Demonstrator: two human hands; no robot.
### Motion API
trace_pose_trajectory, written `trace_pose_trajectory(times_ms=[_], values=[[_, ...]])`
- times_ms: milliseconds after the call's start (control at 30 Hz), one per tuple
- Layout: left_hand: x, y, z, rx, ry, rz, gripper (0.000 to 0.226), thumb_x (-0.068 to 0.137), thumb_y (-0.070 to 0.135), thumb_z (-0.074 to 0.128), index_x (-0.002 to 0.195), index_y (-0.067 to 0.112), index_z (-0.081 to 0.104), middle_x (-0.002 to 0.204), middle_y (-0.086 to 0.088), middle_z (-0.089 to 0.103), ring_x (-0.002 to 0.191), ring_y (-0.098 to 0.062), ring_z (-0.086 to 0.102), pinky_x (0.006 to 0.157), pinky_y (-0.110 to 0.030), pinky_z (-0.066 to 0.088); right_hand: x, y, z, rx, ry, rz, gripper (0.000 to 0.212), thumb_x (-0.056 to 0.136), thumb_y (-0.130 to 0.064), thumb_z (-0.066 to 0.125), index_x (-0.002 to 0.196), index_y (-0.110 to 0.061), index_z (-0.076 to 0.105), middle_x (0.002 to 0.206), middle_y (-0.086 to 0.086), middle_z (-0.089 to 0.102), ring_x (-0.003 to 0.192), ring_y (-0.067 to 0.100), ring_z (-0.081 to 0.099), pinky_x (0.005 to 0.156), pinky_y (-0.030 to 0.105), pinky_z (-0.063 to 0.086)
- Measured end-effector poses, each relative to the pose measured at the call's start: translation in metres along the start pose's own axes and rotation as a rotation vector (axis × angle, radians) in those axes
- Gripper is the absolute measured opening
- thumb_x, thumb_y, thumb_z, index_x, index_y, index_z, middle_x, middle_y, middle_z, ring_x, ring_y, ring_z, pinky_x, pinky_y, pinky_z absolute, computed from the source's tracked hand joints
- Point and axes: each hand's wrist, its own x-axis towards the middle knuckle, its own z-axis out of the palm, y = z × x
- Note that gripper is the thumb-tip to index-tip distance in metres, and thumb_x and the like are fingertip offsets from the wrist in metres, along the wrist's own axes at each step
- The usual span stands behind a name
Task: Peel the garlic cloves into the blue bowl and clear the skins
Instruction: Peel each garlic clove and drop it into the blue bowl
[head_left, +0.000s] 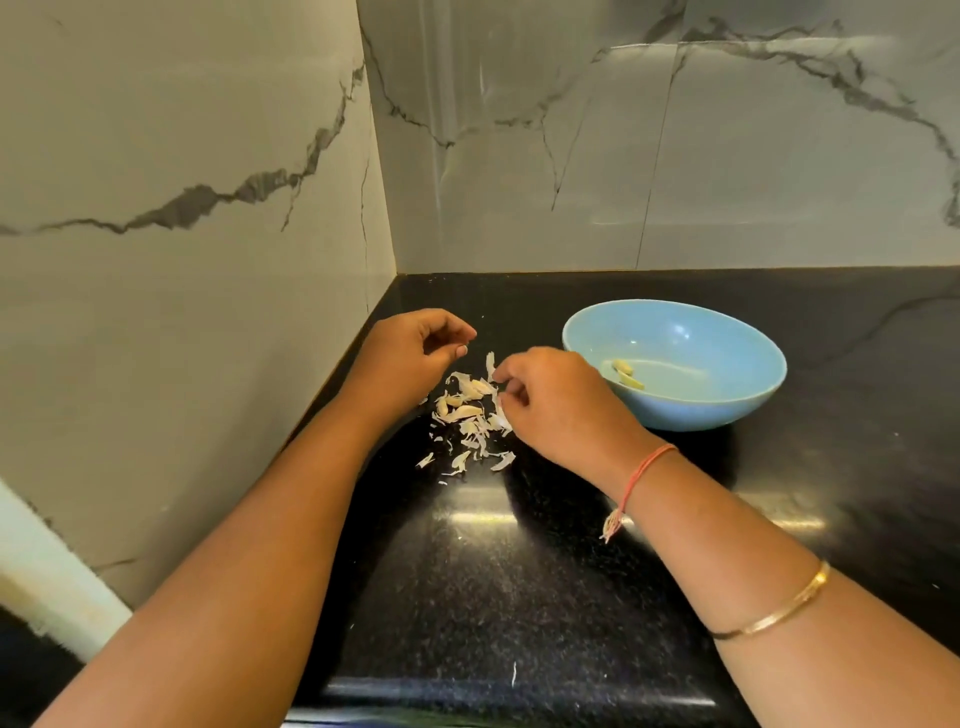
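Head view: two bare forearms reach in over a black speckled surface, the right one wearing a gold bangle and, closer to the wrist, a red thread. A lone sliver of skin lies near the front edge, well apart from the rest.

Farther in, a loose scatter of garlic skins sits between the two hands. The right hand rests at the right edge of the scatter, its fingers curled and pinching papery skin at the fingertips. Whether a clove is tucked inside that grip cannot be told. The left hand hovers just beyond the scatter on its left, thumb and forefinger drawn close together. Nothing shows between them, so whether it holds anything is unclear.

Just right of the right hand stands the blue bowl, with a few peeled cloves lying at its bottom. No unpeeled clove is plainly visible on the surface.

Judging by that, the peeling looks largely done and the skins have yet to be cleared. The next move likely calls for gathering the light, flyaway flakes into one heap, the stray sliver included, without brushing any into the bowl. Behind everything rises a marble-patterned wall that meets the surface in a corner.
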Motion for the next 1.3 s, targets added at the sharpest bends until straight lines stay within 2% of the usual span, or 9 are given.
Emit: trace_pose_trajectory(times_ms=[133, 300, 433, 567, 733, 867, 1000, 1133, 1300], values=[[-0.003, 0.006, 0.001, -0.01, 0.016, 0.033, 0.016, 0.089, 0.015, 0.063, 0.1, 0.026, 0.067, 0.085, 0.02, 0.06, 0.082, 0.007, 0.057, 0.073, -0.004, 0.041, 0.001, 0.006, 0.003, 0.054, -0.138, 0.067, 0.033, 0.089, -0.01, 0.057, 0.12, -0.018, 0.059, 0.113, 0.006, 0.063, 0.102, 0.022, 0.058, 0.089, 0.036, 0.049], [-0.004, 0.007, 0.0, -0.042, 0.03, 0.037, 0.018, 0.087, 0.014, 0.065, 0.096, 0.029, 0.065, 0.084, 0.019, 0.062, 0.079, 0.006, 0.059, 0.07, 0.0, 0.043, 0.001, 0.008, 0.008, 0.064, -0.135, 0.067, 0.03, 0.088, -0.005, 0.055, 0.115, -0.018, 0.059, 0.107, 0.006, 0.064, 0.097, 0.022, 0.059, 0.085, 0.036, 0.05], [-0.006, 0.011, -0.002, -0.208, -0.048, -0.082, 0.015, 0.086, 0.017, 0.067, 0.097, 0.027, 0.065, 0.089, 0.008, 0.067, 0.083, -0.002, 0.063, 0.074, -0.013, 0.051, 0.001, 0.006, 0.009, 0.137, 0.058, 0.016, 0.026, 0.089, -0.009, 0.054, 0.113, -0.018, 0.055, 0.102, 0.003, 0.064, 0.091, 0.02, 0.059, 0.076, 0.032, 0.049], [-0.01, 0.018, -0.005, -0.649, -0.235, -0.326, 0.031, 0.075, 0.028, 0.067, 0.104, 0.018, 0.065, 0.098, -0.006, 0.069, 0.08, -0.009, 0.067, 0.073, -0.022, 0.057, 0.002, 0.003, 0.008, 0.299, 0.224, -0.006, 0.018, 0.089, -0.01, 0.059, 0.106, -0.017, 0.055, 0.093, 0.002, 0.065, 0.081, 0.018, 0.063, 0.07, 0.033, 0.054], [-0.012, 0.02, -0.001, -0.83, -0.247, -0.387, 0.02, 0.065, 0.015, 0.069, 0.084, 0.011, 0.069, 0.076, -0.002, 0.069, 0.066, -0.006, 0.065, 0.062, -0.016, 0.055, 0.004, 0.001, 0.007, 0.41, 0.347, -0.024, 0.015, 0.085, -0.007, 0.065, 0.098, -0.012, 0.06, 0.088, 0.003, 0.064, 0.08, 0.017, 0.063, 0.07, 0.032, 0.056], [-0.011, 0.021, -0.002, -0.902, -0.159, -0.406, 0.01, 0.074, 0.006, 0.065, 0.084, 0.008, 0.068, 0.07, -0.001, 0.07, 0.063, -0.007, 0.066, 0.059, -0.015, 0.055, 0.007, 0.003, 0.01, 0.565, 0.365, -0.009, 0.017, 0.086, 0.001, 0.059, 0.099, -0.009, 0.061, 0.092, 0.005, 0.064, 0.087, 0.019, 0.065, 0.074, 0.037, 0.058], [-0.01, 0.021, -0.001, -0.892, -0.111, -0.416, 0.018, 0.066, 0.009, 0.068, 0.084, 0.009, 0.068, 0.068, 0.0, 0.07, 0.063, -0.007, 0.066, 0.058, -0.015, 0.055, 0.008, 0.004, 0.013, 0.705, 0.366, 0.058, 0.014, 0.089, -0.002, 0.056, 0.099, -0.01, 0.061, 0.089, 0.002, 0.065, 0.083, 0.017, 0.068, 0.074, 0.041, 0.058], [-0.01, 0.022, 0.0, -0.884, -0.105, -0.41, 0.022, 0.062, 0.011, 0.069, 0.083, 0.009, 0.068, 0.069, -0.001, 0.069, 0.061, -0.007, 0.064, 0.058, -0.014, 0.054, 0.006, 0.004, 0.012, 0.67, 0.335, 0.084, 0.014, 0.086, -0.015, 0.066, 0.098, -0.011, 0.067, 0.087, 0.002, 0.069, 0.079, 0.014, 0.068, 0.074, 0.036, 0.058], [-0.011, 0.023, -0.003, -0.936, -0.142, -0.412, 0.019, 0.063, 0.01, 0.068, 0.082, 0.009, 0.07, 0.071, -0.002, 0.069, 0.058, -0.005, 0.062, 0.055, -0.013, 0.053, 0.006, 0.004, 0.01, 0.729, 0.323, 0.106, 0.006, 0.088, -0.011, 0.062, 0.086, -0.015, 0.066, 0.074, 0.003, 0.069, 0.071, 0.014, 0.068, 0.071, 0.035, 0.059]])
